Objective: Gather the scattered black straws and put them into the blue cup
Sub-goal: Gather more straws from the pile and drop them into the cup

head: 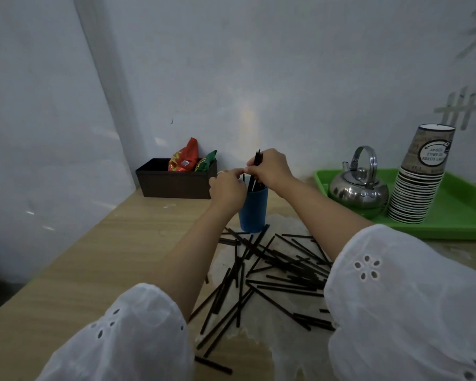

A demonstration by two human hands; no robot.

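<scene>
Light wood-grain table [99, 257]. Upright blue cup [254, 213] near middle; black straws [272, 265] scattered just in front, over pale patch [286, 350], maybe worn finish. At back, dark box [173, 185]; green tray [456, 215] at right.

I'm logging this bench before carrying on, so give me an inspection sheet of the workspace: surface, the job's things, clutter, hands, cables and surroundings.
Surface: wooden table, pale stained patch under the straws.
Job's things: blue cup upright, some straws inside; many black straws scattered in front of it.
Clutter: dark box with snack packets; green tray holding a steel kettle and stacked paper cups.
Hands: right hand grips a bundle of straws over the cup; left hand at the rim, grip unclear.
Cables: nothing seen.
Surroundings: pale walls meeting in a corner.
</scene>
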